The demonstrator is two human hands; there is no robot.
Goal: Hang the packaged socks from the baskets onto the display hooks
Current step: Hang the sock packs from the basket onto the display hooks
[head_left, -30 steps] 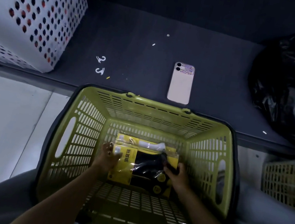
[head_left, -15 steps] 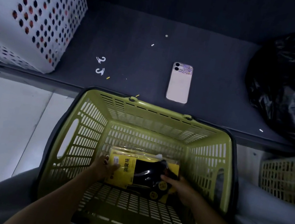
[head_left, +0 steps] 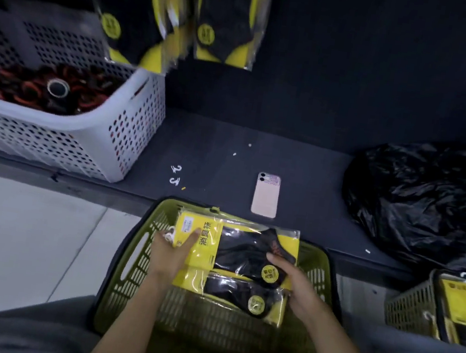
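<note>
**Operator:** Where does the job stand?

**Inspector:** Step in hand, by my judgement: the lift-out. The green basket [head_left: 129, 266] sits before you against the dark shelf [head_left: 301, 168]. Hung packs [head_left: 227, 17] show above the white basket [head_left: 130, 132], blurred, their hooks out of view. You hold sock packs [head_left: 233, 248], at least two, stacked flat and printed face up, over the green basket's far rim.

**Operator:** And my grip?

**Inspector:** Your left hand [head_left: 168, 252] grips the yellow end, thumb on the front, fingers behind. Your right hand [head_left: 296, 290] holds the other end, thumb on the black sock, fingers beneath. Neither hand is free.

**Operator:** Next?

**Inspector:** I judge you need to single out one pack and turn it upright. Then find its small white hanger [head_left: 170, 235], which shows by your left fingers, before you raise the pack to the display.
</note>
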